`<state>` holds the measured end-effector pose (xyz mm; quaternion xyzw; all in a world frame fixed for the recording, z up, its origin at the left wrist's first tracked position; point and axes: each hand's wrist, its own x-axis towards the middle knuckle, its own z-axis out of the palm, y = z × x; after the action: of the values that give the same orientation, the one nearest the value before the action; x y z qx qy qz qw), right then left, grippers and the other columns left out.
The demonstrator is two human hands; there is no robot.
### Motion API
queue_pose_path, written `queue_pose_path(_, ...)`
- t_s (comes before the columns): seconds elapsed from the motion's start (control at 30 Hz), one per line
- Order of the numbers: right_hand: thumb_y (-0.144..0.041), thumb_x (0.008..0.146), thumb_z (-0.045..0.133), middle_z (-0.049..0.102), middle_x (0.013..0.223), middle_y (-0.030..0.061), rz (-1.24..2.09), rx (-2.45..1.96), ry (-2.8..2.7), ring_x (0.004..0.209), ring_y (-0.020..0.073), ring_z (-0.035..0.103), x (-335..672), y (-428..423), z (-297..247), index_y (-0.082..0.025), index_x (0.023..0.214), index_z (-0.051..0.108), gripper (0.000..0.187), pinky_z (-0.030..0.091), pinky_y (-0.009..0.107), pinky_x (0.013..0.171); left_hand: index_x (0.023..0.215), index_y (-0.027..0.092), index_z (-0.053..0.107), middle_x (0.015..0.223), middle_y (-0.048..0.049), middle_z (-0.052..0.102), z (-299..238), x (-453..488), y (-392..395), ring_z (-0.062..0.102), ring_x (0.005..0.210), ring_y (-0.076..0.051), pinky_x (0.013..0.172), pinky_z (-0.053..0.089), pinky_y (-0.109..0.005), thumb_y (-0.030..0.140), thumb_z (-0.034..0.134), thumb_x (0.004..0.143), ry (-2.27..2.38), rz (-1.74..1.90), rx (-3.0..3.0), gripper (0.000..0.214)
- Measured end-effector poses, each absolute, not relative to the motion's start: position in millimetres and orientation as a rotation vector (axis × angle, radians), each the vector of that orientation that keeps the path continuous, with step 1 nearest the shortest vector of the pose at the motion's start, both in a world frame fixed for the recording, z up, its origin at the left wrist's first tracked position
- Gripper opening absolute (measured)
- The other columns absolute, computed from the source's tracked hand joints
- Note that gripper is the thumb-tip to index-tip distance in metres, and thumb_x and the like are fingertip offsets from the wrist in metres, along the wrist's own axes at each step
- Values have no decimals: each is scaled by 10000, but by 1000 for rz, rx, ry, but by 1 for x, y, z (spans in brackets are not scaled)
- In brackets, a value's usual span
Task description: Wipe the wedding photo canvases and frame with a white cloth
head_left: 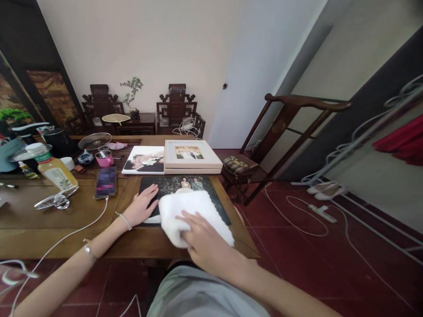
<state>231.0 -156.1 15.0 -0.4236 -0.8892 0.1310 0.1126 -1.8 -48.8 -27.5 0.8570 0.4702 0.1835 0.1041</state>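
A dark printed photo panel (170,182) with two people in formal dress lies flat near the table's front edge. Over much of it spreads a fluffy white cloth (211,211). My right hand (200,233) presses down on this cloth and grips it, its thumb side sunk into a fold. On the left edge of the panel, my left hand (143,207) rests flat with fingers stretched out and nothing in it. Behind the panel are a white photo album (145,159) and a pale boxed frame (211,164) with a small picture in its middle.
Left on the wooden table (99,242) are a phone (105,182) on a charging cable, a juice bottle (54,169), a hair clip (61,200) and a pink mug (105,158). A wooden chair (277,127) holding a plaid bag (239,164) stands at right. Cables cross the floor.
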Motion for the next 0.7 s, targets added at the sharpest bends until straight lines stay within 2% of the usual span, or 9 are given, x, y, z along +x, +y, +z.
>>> queue_pose_path(0.13,-41,635,443,529,1329,124,542,-1209,-2592,1301,244,385,247,-178,22,-158,1016,678,463,239,422,1095,1359,138,425,1467,-119,367,-28,-2,-48,294,1376,-229,1101,282,-471,355,353,934,1377,540,2541,482)
queue_pose_path(0.23,-56,656,431,607,1199,140,522,-1370,-2539,1124,245,539,255,-161,27,-148,918,682,375,388,358,961,1359,140,426,1469,-117,364,-29,-2,-48,290,1377,-228,1100,285,-464,358,352,937,1375,539,2540,481)
queue_pose_path(0.3,-74,695,423,652,1062,134,435,-1493,-2492,989,242,592,255,-138,27,-146,905,671,333,430,327,856,1356,149,432,1467,-114,368,-29,-2,-48,297,1374,-230,1097,289,-463,364,354,937,1377,551,2536,477)
queue_pose_path(0.37,-88,727,425,658,1009,136,314,-1560,-2462,958,247,594,251,-111,25,-143,943,662,326,424,320,828,1350,152,440,1464,-114,374,-30,-2,-48,303,1372,-234,1098,288,-465,374,355,937,1376,565,2529,477)
queue_pose_path(0.53,-67,740,441,639,1090,144,94,-1533,-2520,1103,262,529,227,-58,22,-155,995,657,345,389,343,898,1354,175,438,1447,-101,405,-29,-2,-47,333,1358,-234,1104,288,-461,418,348,937,1342,655,2461,491)
queue_pose_path(0.7,-56,722,457,620,1142,171,101,-1383,-2590,1173,301,475,196,-62,24,-139,997,662,353,368,439,947,1347,113,445,1422,-113,440,-22,0,-45,384,1328,-192,1133,261,-362,439,260,956,1377,1039,2232,542)
